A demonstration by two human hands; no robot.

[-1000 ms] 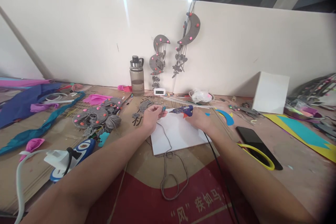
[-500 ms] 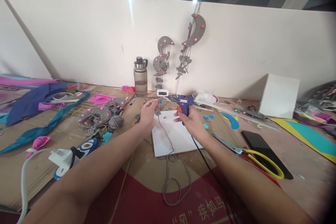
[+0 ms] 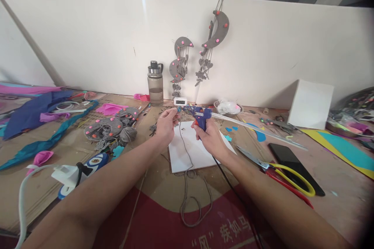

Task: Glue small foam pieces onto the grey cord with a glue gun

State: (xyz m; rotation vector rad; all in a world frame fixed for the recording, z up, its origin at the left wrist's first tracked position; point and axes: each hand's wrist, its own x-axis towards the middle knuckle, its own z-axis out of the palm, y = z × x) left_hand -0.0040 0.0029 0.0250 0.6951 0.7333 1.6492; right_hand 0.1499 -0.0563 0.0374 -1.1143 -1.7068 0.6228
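My left hand [image 3: 166, 126] is closed in a pinch on a small blue piece [image 3: 179, 109], whose shape is mostly hidden by the fingertips. Grey yarn [image 3: 184, 140] hangs from that spot, runs across a white sheet of paper [image 3: 181, 159] and loops on the cardboard in front. In my right hand [image 3: 214, 140] is a blue hot glue gun [image 3: 204, 114], its nozzle pointing left at the pinched piece. A long clear glue stick [image 3: 242, 121] sticks out of the gun's back, and a black cord [image 3: 230, 184] trails toward me.
Yellow-and-red-handled scissors [image 3: 273, 167] and a black phone [image 3: 292, 167] lie to the right. Left are grey moon pieces with yarn [image 3: 111, 126] and a power strip [image 3: 97, 161]. A water bottle [image 3: 155, 85] and small digital clock [image 3: 180, 102] stand behind.
The glue gun has moved left and levelled, bringing its nozzle close to or against the piece in my left hand. The view has shifted slightly.
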